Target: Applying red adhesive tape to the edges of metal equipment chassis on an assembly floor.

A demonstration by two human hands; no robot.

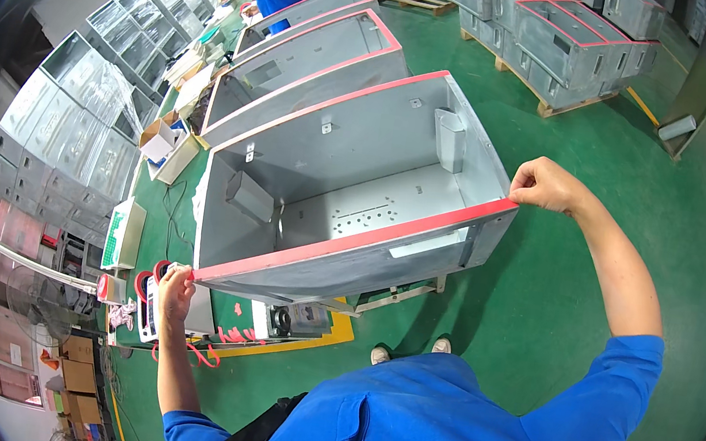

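Pinching, fingertips closed together, the right hand [547, 185] and left hand [176, 291] span a grey metal box [353, 154] standing open side up before the person, long axis slanting from lower left to upper right; along its near rim lies red tape [350, 244], an end in each pinch

The person wears a bright blue shirt [450, 430] with 2 short sleeves [617, 380] and 2 pale shoes [380, 355].

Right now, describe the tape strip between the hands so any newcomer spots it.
Find the nearest open grey metal box. The red strip runs along its near rim, left hand at one end, right hand at the other. Unlike the far rim's strip, it has hands at both ends.
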